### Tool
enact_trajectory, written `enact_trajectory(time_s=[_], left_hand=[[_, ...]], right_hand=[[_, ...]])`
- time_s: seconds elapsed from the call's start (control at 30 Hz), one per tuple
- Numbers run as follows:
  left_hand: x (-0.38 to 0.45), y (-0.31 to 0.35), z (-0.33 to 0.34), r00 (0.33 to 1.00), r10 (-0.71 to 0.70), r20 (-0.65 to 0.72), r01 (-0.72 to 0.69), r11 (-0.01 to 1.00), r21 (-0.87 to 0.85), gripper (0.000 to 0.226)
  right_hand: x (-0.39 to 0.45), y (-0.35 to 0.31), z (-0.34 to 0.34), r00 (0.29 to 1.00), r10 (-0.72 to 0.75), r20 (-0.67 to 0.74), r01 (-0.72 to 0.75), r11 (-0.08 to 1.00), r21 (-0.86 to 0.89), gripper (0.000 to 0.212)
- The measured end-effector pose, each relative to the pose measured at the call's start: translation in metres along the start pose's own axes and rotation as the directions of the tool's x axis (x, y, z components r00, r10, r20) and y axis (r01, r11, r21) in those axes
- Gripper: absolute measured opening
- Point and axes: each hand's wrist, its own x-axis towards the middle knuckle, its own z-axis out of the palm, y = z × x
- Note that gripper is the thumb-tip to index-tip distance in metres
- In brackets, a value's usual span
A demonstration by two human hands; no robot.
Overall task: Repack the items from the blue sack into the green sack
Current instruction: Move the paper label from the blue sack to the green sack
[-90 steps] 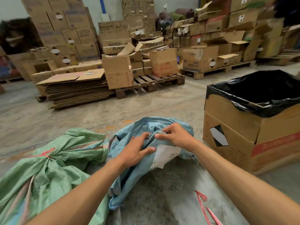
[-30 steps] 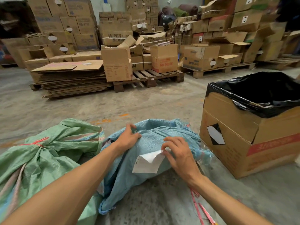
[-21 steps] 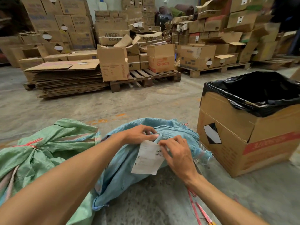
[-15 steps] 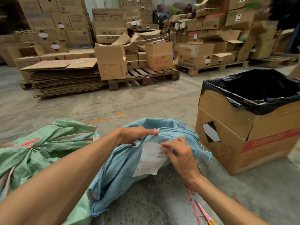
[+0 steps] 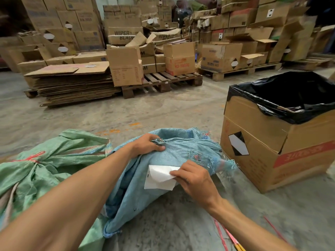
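Note:
A blue woven sack lies on the concrete floor in front of me, its frayed mouth pointing away. My left hand grips the bunched rim of that mouth. My right hand pinches a white paper label that hangs on the sack's side and is folded upward. The green sack lies to the left, touching the blue one, tied with a red string. The sacks' contents are hidden.
A cardboard box lined with a black plastic bag stands close on the right. Red plastic strips lie on the floor near my right forearm. Pallets with stacked cartons and flattened cardboard stand farther back.
My left hand has closed on the sack's rim and bunched it. My right hand slid down and folded the paper label upward. The view shifted slightly.

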Motion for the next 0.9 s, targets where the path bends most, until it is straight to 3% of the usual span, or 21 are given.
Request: enact_trajectory(time_s=[0.17, 0.4, 0.7, 0.83, 0.9], left_hand=[[0.009, -0.013, -0.003, 0.989, 0.012, -0.148, -0.001, 0.998, 0.069, 0.012], [0.015, -0.041, -0.012, 0.978, -0.022, -0.208, 0.037, 0.997, 0.068, 0.019], [0.018, -0.057, -0.031, 0.93, -0.16, -0.331, 0.171, 0.985, 0.004, 0.021], [0.018, -0.073, -0.036, 0.905, -0.203, -0.373, 0.219, 0.976, -0.001, 0.06], [0.016, -0.08, -0.033, 0.9, -0.219, -0.376, 0.254, 0.966, 0.046, 0.067]], right_hand=[[0.003, -0.002, 0.009, 0.999, -0.046, 0.016, 0.047, 0.998, -0.035, 0.016], [0.01, -0.003, 0.014, 0.996, -0.088, 0.031, 0.089, 0.995, -0.044, 0.019], [0.033, 0.001, 0.011, 0.996, -0.078, 0.053, 0.073, 0.992, 0.103, 0.01], [0.033, -0.002, 0.002, 1.0, -0.012, 0.015, 0.008, 0.974, 0.226, 0.019], [0.036, -0.001, -0.004, 1.0, 0.025, 0.012, -0.027, 0.964, 0.264, 0.017]])
